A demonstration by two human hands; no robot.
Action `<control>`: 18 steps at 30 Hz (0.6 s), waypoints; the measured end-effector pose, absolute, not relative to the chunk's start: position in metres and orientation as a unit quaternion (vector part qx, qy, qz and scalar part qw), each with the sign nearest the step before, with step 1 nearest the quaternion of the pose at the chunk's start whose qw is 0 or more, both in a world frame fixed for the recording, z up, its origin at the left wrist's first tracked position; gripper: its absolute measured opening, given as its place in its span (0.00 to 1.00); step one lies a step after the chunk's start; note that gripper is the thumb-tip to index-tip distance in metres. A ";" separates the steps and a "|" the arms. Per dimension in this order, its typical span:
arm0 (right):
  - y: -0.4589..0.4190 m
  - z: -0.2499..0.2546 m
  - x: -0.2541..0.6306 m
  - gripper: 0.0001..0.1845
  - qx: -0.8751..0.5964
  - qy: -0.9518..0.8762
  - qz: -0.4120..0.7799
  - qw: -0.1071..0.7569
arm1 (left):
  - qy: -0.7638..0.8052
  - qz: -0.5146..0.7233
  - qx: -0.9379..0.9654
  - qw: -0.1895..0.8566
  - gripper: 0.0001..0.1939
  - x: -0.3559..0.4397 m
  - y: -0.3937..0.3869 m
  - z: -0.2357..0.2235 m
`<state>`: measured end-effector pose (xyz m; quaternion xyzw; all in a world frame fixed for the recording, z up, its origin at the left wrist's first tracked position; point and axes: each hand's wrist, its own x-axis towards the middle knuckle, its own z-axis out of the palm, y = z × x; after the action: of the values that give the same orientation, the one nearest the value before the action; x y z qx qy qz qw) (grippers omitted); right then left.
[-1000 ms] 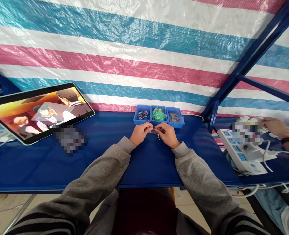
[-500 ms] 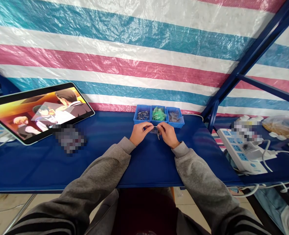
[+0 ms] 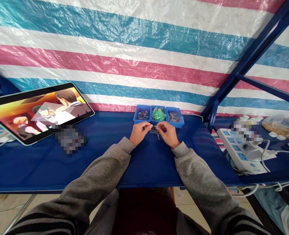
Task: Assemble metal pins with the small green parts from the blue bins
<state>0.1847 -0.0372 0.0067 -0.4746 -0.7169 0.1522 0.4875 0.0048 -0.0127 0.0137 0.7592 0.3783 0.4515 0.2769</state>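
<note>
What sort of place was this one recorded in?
Probably a makeshift workshop with a small-parts bench: three blue bins of small pieces stand on a blue worktop, with striped plastic sheeting behind and a power strip at the right.

1. Left sleeve [image 3: 99, 173]: mottled mid-grey cloth, soft and loosely cut, creased along the forearm.
2. Right sleeve [image 3: 200, 176]: the same grey cloth, likewise wrinkled.
3. Left cuff [image 3: 126, 145] and right cuff [image 3: 181, 150]: plain, fitted bands, a lighter grey than the sleeves.
4. Black stripes [image 3: 45, 226]: several bands round each upper sleeve.
5. Left hand [image 3: 140, 133] and right hand [image 3: 168, 134]: bare beyond the cuffs.
6. Trousers [image 3: 104, 213]: grey, partly hidden by the sleeves.
</note>
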 end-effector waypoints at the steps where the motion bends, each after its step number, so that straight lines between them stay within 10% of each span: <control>1: -0.037 0.007 0.185 0.13 -0.473 -0.718 0.151 0.487 | 0.379 0.452 0.759 0.277 0.19 0.005 -0.013 0.014; 18: -0.037 0.007 0.185 0.22 -0.454 -0.746 0.147 0.464 | 0.357 0.503 0.687 0.384 0.16 0.008 -0.016 0.015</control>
<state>0.1854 -0.0366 0.0069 -0.4540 -0.7463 0.1467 0.4640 0.0083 -0.0160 0.0145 0.6871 0.3568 0.5028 0.3844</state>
